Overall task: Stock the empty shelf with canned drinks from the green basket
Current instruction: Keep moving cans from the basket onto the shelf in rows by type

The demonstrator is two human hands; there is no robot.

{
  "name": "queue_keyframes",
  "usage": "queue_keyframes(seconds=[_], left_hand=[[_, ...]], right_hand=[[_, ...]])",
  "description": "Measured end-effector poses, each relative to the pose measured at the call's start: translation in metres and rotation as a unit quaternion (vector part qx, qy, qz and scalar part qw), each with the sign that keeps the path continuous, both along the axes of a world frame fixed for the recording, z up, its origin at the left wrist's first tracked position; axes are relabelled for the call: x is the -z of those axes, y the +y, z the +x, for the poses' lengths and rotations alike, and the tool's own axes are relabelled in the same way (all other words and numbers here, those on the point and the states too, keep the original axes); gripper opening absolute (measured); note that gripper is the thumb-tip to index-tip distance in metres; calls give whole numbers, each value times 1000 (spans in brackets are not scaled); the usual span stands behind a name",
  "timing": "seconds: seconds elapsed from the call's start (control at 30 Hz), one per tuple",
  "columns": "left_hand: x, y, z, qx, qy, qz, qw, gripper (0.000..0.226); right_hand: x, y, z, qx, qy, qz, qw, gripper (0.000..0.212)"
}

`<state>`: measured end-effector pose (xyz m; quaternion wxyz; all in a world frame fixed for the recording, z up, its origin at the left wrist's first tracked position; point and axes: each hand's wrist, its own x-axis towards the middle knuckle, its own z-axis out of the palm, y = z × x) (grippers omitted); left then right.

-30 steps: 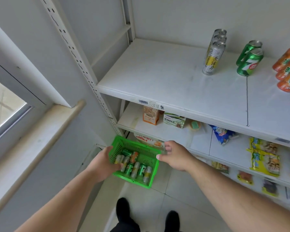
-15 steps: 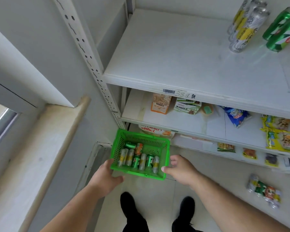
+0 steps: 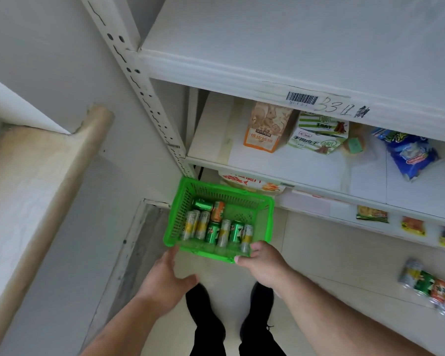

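Left hand (image 3: 165, 281) off the basket, fingers straight and relaxed, just shy of its near left corner, holding nothing. Green basket (image 3: 257, 222) down by the floor under the shelving — slotted plastic walls, thin flexible rim; cans (image 3: 217, 228) lying flat inside, smooth aluminium, likely to roll. Right hand (image 3: 263, 260) pinches the near right rim. Best to set level, then lift cans by the body — up to bare white shelf (image 3: 280, 39).

Your green basket (image 3: 257, 222) sits low by the shelf (image 3: 293, 42), with eight cans (image 3: 217, 228) lying inside it.
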<state>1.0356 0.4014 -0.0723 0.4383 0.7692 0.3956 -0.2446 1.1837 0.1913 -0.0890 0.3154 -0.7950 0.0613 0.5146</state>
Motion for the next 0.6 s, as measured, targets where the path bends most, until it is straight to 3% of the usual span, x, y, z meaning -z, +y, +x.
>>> queue_keyframes(seconds=[0.23,0.4,0.6], left_hand=[[80,21,30,-18,-13,3,1000,98],[196,55,52,-10,-22,11,1000,106],[298,71,63,18,-2,61,998,83]], right_hand=[[89,44,13,6,-1,-1,1000,81],[190,95,22,16,2,6,1000,84],[324,151,12,69,42,-1,997,68]])
